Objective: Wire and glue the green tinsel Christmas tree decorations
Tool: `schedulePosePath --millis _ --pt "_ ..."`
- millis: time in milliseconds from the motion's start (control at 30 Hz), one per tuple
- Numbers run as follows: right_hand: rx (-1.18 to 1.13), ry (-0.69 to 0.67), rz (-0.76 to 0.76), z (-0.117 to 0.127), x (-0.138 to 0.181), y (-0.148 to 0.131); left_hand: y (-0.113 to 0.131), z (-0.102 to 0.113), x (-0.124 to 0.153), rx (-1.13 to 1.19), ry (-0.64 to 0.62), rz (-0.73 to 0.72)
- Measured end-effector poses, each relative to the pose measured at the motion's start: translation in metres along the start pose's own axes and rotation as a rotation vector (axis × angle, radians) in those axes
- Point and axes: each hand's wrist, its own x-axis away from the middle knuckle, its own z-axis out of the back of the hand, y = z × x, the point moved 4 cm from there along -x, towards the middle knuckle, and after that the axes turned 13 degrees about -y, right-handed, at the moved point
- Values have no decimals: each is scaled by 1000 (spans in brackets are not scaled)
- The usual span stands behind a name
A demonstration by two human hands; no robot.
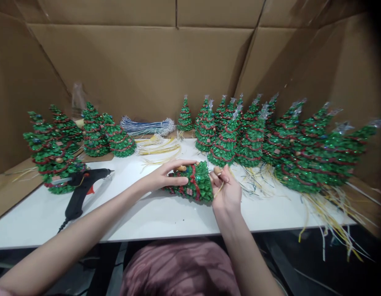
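A small green Christmas tree figurine [196, 185] with red garlands lies on its side on the white table, its base turned to the right. My left hand [168, 174] wraps over it from the left and grips it. At the tree's base, my right hand [225, 189] is closed in a pinch on a thin yellowish wire [219, 190]. Where that wire ends near the base is hidden by my fingers.
A black hot glue gun [82, 189] rests at the left beside several upright trees [96, 131]. Bundled blue and white wires [147, 126] and yellow wires [161, 147] lie behind. Many star-topped trees [227, 139] stand at the right, with loose wires [332, 213] hanging over the table edge.
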Motion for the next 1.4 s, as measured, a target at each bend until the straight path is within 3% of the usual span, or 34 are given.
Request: schedulePosePath --millis 233,533,733,867,1000,1233,1400 --pt "36 5 0 4 0 0 0 1 -3 -118 -28 -67" --pt "124 -31 37 0 -2 -1 -7 4 -3 -24 -50 -75" --pt "430 -141 50 -5 -2 -2 -12 6 -2 -51 -4 -78" --pt "725 -207 145 -5 -2 -3 -11 4 -1 -62 18 -55" --pt "854 -131 155 2 -4 1 -6 3 0 -65 33 -60" --pt "676 -7 -17 11 -11 10 -3 1 0 -61 23 -82" --pt "718 3 -27 13 -14 11 -5 2 0 -89 23 -69"
